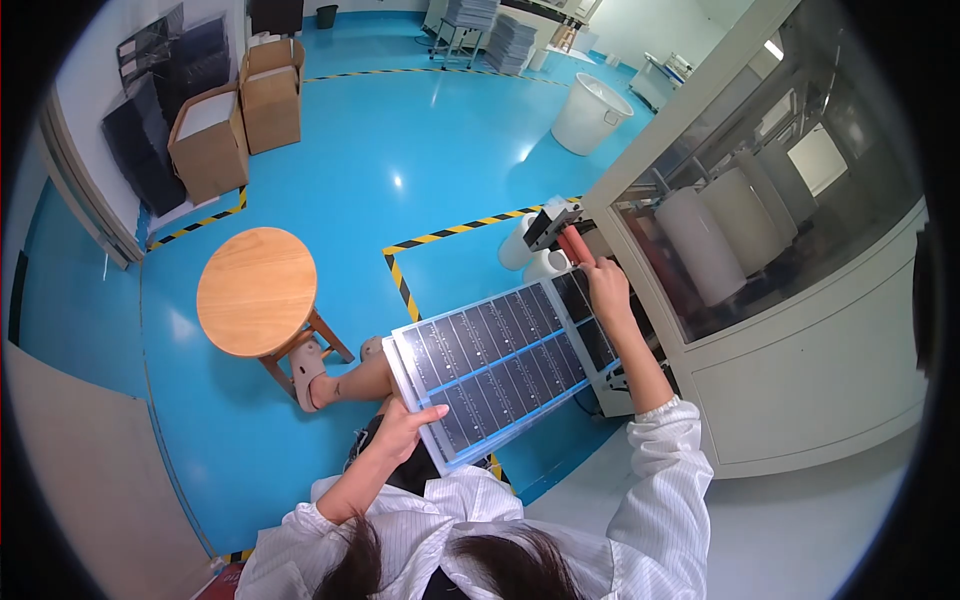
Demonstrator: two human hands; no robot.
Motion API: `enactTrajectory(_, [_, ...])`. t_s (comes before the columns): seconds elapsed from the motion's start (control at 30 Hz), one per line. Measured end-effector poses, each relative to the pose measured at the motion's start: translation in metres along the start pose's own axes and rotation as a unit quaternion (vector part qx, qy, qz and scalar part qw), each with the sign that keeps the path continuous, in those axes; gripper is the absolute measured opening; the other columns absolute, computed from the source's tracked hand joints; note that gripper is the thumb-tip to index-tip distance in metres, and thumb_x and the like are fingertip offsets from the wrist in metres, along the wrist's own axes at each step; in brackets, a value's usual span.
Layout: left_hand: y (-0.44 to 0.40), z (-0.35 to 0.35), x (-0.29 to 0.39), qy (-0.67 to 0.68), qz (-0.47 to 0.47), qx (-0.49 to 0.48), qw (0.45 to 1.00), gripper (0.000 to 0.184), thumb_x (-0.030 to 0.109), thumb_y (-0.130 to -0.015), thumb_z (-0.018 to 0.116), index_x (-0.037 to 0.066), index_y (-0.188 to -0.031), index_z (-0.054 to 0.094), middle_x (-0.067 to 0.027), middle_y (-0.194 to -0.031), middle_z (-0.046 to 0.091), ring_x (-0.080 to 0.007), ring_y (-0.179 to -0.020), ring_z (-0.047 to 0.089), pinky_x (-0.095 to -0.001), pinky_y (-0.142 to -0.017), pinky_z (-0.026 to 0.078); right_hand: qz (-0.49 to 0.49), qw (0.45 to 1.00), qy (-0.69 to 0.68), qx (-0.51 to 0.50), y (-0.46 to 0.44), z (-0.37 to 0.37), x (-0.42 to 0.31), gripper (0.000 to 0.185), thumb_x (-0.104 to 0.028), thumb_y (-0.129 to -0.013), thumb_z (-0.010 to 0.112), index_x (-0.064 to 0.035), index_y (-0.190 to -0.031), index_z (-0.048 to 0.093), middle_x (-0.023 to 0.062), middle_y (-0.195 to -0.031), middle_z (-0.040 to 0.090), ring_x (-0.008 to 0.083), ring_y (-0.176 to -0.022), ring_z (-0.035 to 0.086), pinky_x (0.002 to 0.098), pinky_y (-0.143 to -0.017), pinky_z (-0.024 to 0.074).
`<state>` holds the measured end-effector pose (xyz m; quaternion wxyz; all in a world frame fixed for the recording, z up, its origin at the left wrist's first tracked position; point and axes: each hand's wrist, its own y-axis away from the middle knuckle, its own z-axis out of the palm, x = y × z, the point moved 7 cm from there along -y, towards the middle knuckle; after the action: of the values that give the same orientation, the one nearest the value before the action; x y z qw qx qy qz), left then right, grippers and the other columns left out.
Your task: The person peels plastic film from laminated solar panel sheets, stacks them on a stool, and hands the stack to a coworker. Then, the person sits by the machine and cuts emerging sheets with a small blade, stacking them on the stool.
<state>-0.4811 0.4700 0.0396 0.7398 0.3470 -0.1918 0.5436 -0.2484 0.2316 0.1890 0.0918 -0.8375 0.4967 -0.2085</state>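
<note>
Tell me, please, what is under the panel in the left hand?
A leg and black clothing show beside the panel and seem to continue below it; whatever else lies underneath is covered.

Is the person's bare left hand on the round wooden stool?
No, the left hand grips an edge of the flat rectangular black-and-blue panel.

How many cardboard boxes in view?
2, both at upper left: the nearer box beside the dark stack, the farther box just beyond it. Others could be hidden behind them.
</note>
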Motion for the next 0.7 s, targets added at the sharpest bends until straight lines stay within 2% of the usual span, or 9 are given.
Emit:
enactTrajectory(0.03, [0.002,0.000,0.004,0.017,0.001,0.005,1.000,0.042,0.002,-0.073,0.065,-0.003,-0.112,0.049,-0.0086,-0.103,0.056,-0.0185,-0.094,0.056,-0.0330,-0.082,0.044,-0.001,1.000,0.000,0.001,0.001,-0.008,-0.004,0.016,-0.005,-0.076,0.053,-0.0040,-0.087,0.064,0.0149,-0.076,0.059,0.0303,-0.074,0.060,0.0406,-0.067,0.0480])
enactTrajectory(0.1, [0.007,0.004,0.013,0.047,0.005,0.021,0.999,0.043,0.004,-0.074,0.065,-0.002,-0.113,0.047,-0.0087,-0.103,0.056,-0.0188,-0.094,0.056,-0.0331,-0.082,0.045,0.178,0.979,-0.088,-0.046,0.017,-0.012,0.002,0.018,-0.010,-0.080,0.052,-0.0032,-0.093,0.063,0.0161,-0.075,0.062,0.0330,-0.067,0.060,0.0430,-0.063,0.0480])
enactTrajectory(0.13, [0.008,0.006,0.016,0.046,0.005,0.022,0.999,0.043,0.004,-0.074,0.065,-0.002,-0.113,0.047,-0.0087,-0.103,0.056,-0.0188,-0.094,0.056,-0.0331,-0.082,0.045,0.179,0.968,-0.173,-0.015,0.026,-0.009,-0.003,0.021,-0.011,-0.083,0.053,0.0003,-0.099,0.060,0.0183,-0.076,0.064,0.0330,-0.066,0.062,0.0409,-0.060,0.0481])
enactTrajectory(0.2, [0.009,0.008,0.020,0.064,-0.009,0.029,0.998,0.045,0.004,-0.074,0.065,-0.002,-0.114,0.046,-0.0094,-0.103,0.055,-0.0195,-0.094,0.056,-0.0336,-0.082,0.046,0.203,0.897,-0.392,0.000,0.042,0.014,-0.017,0.021,-0.008,-0.082,0.054,-0.0008,-0.100,0.060,0.0227,-0.085,0.062,0.0350,-0.080,0.062,0.0370,-0.069,0.0492])
enactTrajectory(0.27, [0.010,0.011,0.025,0.057,-0.008,0.026,0.998,0.045,0.004,-0.074,0.065,-0.002,-0.114,0.046,-0.0099,-0.103,0.055,-0.0199,-0.094,0.056,-0.0340,-0.082,0.046,0.165,0.897,-0.408,0.048,0.050,0.009,-0.041,0.021,-0.008,-0.082,0.055,-0.0024,-0.101,0.060,0.0228,-0.083,0.061,0.0351,-0.080,0.061,0.0356,-0.068,0.0488])
enactTrajectory(0.4, [0.014,0.010,0.031,0.035,-0.004,0.026,0.999,0.044,0.003,-0.074,0.063,-0.003,-0.114,0.046,-0.0110,-0.103,0.055,-0.0208,-0.094,0.056,-0.0341,-0.082,0.046,0.199,0.911,-0.360,-0.016,0.058,0.023,-0.056,0.021,-0.006,-0.083,0.055,-0.0016,-0.103,0.059,0.0209,-0.078,0.063,0.0288,-0.074,0.064,0.0332,-0.064,0.0473])
enactTrajectory(0.43, [0.015,0.009,0.032,0.033,-0.003,0.028,0.999,0.044,0.003,-0.074,0.063,-0.003,-0.114,0.046,-0.0110,-0.103,0.055,-0.0208,-0.094,0.056,-0.0341,-0.082,0.046,0.201,0.910,-0.362,-0.025,0.057,0.026,-0.059,0.022,-0.008,-0.083,0.055,-0.0042,-0.103,0.060,0.0213,-0.076,0.062,0.0302,-0.072,0.064,0.0330,-0.063,0.0471])
enactTrajectory(0.53, [0.017,0.009,0.033,0.021,-0.005,0.034,0.999,0.044,0.002,-0.074,0.062,-0.004,-0.113,0.045,-0.0115,-0.104,0.055,-0.0207,-0.094,0.056,-0.0336,-0.083,0.045,0.179,0.916,-0.359,0.001,0.055,0.032,-0.067,0.021,-0.009,-0.083,0.055,-0.0043,-0.103,0.060,0.0205,-0.076,0.062,0.0295,-0.071,0.064,0.0335,-0.062,0.0470])
enactTrajectory(0.7, [0.023,0.006,0.036,0.007,-0.008,0.056,0.998,0.043,0.002,-0.073,0.061,-0.004,-0.113,0.046,-0.0123,-0.103,0.055,-0.0212,-0.094,0.056,-0.0334,-0.083,0.045,0.148,0.944,-0.293,-0.023,0.048,0.033,-0.084,0.020,-0.008,-0.079,0.053,-0.0052,-0.097,0.062,0.0200,-0.075,0.062,0.0365,-0.072,0.060,0.0427,-0.066,0.0480])
